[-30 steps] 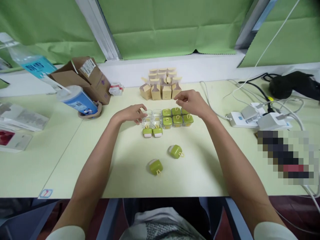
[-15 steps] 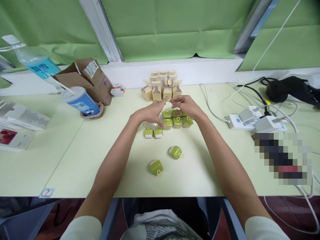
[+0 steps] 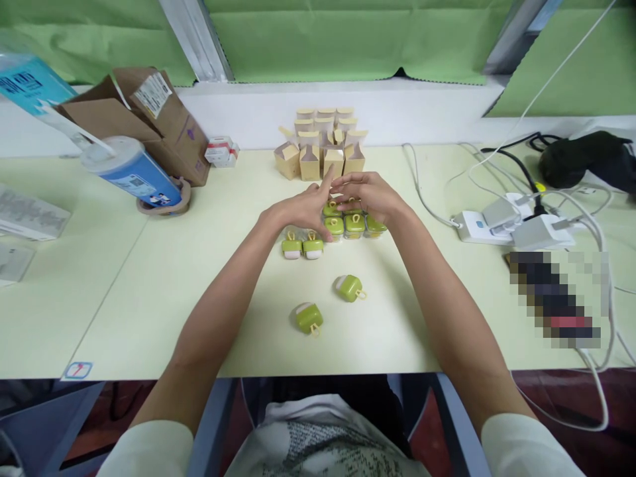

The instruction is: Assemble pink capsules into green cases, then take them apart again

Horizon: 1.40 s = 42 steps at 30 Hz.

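Note:
Over a cluster of small clear containers with green lids (image 3: 354,225), my left hand (image 3: 305,211) is at the left side, its thumb and fingers spread apart. My right hand (image 3: 371,195) arches over the cluster's back right, fingers stretched towards the left hand and partly hiding the lids. I see nothing held in either hand; whether the fingertips touch the containers I cannot tell. Below my left hand stand two green-and-white pieces with cream loops (image 3: 313,246). Nearer the table's front lie two loose ones, a right one (image 3: 351,287) and a left one (image 3: 309,318), both tipped over.
Several open small cardboard boxes (image 3: 309,162) stand in rows behind the hands. At the left are a brown carton (image 3: 186,146), a blue tub (image 3: 144,175) and a small white-and-red box (image 3: 221,152). A power strip (image 3: 474,228) with plugs and cables lies at the right.
The camera view has shifted, so the table things sit higher in the picture. My right hand's fingers have come closer to my left hand. The green-lidded pieces keep their arrangement.

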### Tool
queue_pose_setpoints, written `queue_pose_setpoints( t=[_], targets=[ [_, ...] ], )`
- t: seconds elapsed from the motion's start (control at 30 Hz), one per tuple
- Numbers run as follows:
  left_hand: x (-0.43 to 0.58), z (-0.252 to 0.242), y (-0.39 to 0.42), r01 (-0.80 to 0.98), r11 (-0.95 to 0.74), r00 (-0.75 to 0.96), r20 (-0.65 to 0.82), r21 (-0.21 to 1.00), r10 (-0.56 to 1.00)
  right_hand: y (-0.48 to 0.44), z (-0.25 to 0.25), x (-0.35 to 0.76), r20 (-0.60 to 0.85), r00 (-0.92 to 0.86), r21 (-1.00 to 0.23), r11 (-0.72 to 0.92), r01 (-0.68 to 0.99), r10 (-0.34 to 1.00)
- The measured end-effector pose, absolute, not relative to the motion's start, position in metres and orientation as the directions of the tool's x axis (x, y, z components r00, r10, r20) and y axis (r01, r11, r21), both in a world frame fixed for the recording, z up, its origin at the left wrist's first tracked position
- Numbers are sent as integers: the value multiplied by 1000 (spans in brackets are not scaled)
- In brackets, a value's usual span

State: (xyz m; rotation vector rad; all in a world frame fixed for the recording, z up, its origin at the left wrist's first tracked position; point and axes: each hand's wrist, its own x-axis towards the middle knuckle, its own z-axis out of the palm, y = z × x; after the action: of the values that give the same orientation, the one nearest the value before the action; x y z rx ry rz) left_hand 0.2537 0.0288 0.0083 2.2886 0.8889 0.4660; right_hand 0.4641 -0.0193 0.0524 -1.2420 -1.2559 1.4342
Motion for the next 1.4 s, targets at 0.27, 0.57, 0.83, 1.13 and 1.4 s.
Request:
queue_pose_setpoints(
  t=[0.27, 0.57, 0.83, 1.13, 1.4],
  targets=[
    [250, -2, 33, 443, -513, 668, 112, 736, 736, -38, 73, 470, -203, -143, -970, -178, 168, 969],
    [250, 7, 26, 490, -539, 690, 73, 685, 720, -48, 62, 438, -319, -109, -928, -287, 238, 941],
    [252, -2, 32, 444, -481, 641, 107, 756, 760, -46, 63, 442, -336, -113, -936, -317, 153, 935],
    [257, 26, 13, 582, -568, 727, -59, 582, 685, -54, 70, 433, -334, -112, -940, -322, 113, 936],
    [260, 31, 11, 629, -517, 690, -110, 581, 715, -48, 67, 434, -375, -125, -924, -360, 130, 918]
  ],
)
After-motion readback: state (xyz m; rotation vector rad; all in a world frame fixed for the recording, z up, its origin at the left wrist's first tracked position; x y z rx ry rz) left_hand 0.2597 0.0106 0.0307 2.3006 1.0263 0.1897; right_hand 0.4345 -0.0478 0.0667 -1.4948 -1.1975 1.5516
